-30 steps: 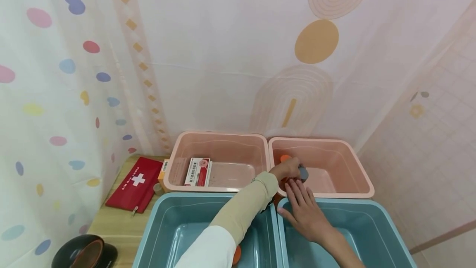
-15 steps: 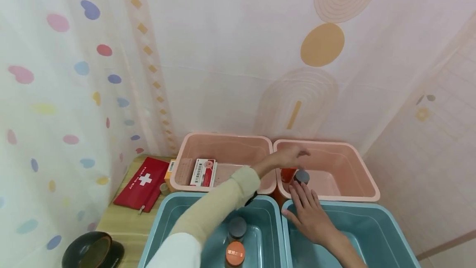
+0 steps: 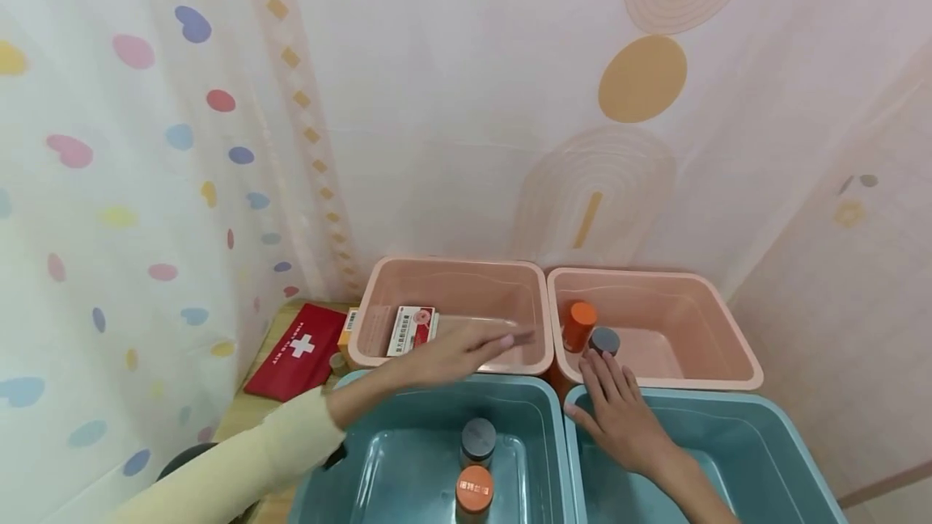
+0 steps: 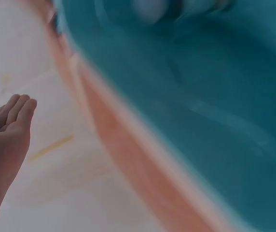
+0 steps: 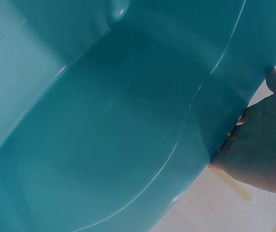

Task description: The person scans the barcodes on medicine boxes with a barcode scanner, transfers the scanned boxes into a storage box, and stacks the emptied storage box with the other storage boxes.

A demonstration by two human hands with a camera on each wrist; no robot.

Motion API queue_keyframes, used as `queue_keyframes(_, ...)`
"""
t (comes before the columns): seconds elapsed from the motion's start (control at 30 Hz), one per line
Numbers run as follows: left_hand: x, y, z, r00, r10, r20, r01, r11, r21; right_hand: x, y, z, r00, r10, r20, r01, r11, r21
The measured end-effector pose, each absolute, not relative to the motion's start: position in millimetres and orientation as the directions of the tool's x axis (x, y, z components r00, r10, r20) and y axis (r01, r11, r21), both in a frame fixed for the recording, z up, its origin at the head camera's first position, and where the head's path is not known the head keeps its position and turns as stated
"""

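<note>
My left hand (image 3: 453,356) hovers over the front rim of the left pink bin (image 3: 473,272), fingers extended and slightly blurred, holding nothing. The left wrist view catches the same hand (image 4: 10,133) with its fingers together. Across the rims of the right pink bin (image 3: 658,281) and right teal bin (image 3: 728,396) rests my right hand (image 3: 624,425), fingers straight. Its fingertips lie close to a grey-capped bottle (image 3: 604,340); contact with it is unclear. An orange bottle (image 3: 579,325) stands behind that one, against the bin's left wall.
Another grey-capped bottle (image 3: 478,438) and an orange-capped one (image 3: 475,489) stand in the left teal bin (image 3: 535,382). A medicine box (image 3: 412,331) sits in the left pink bin. A red first aid pouch (image 3: 300,351) lies on the wooden table (image 3: 240,411). A curtain hangs behind.
My left hand has let go of the orange bottle in the right pink bin and swung left over the left pink bin. The right hand stays on the rims. The view has shifted slightly.
</note>
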State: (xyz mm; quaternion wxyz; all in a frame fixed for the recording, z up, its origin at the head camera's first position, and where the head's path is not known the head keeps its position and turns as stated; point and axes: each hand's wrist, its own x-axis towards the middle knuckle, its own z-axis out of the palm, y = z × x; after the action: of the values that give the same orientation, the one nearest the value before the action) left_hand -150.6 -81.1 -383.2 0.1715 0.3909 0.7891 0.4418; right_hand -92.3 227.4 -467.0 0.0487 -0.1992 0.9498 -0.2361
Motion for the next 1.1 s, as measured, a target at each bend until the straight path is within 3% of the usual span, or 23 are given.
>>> queue_keyframes(0.13, -117, -101, -404, -0.632, 0.772, -0.067, 0.237, 0.275, 0.932, -91, 226, -462, -0.919, -0.394, -0.023, -0.341, 0.820, -0.459)
queue_keyframes(0.23, -103, -110, -419, -0.624, 0.759, -0.188, 0.128, 0.336, 0.933, -91, 224, -454, -0.922, -0.380, -0.069, -0.316, 0.845, -0.431)
queue_keyframes(0.4, -97, -117, -437, -0.619, 0.712, -0.333, 0.110, 0.498, 0.860, -95, 220, -446, -0.918, -0.373, -0.137, -0.295, 0.870, -0.394)
queue_keyframes(0.5, -105, -120, -456, -0.601, 0.700, -0.384, 0.098, 0.542, 0.835, -96, 220, -452, -0.918, -0.382, -0.104, -0.309, 0.857, -0.413)
queue_keyframes(0.73, -152, -132, -545, -0.506, 0.745, -0.434, 0.165, 0.578, 0.799, -93, 222, -459, -0.920, -0.389, -0.044, -0.331, 0.834, -0.442)
queue_keyframes(0.93, -165, -125, -532, -0.454, 0.796, -0.401, 0.242, 0.543, 0.804, -93, 220, -450, -0.920, -0.377, -0.111, -0.304, 0.862, -0.406)
queue_keyframes(1.1, -158, -114, -511, -0.454, 0.788, -0.417, 0.213, 0.550, 0.807, -94, 218, -450, -0.916, -0.379, -0.134, -0.301, 0.867, -0.397)
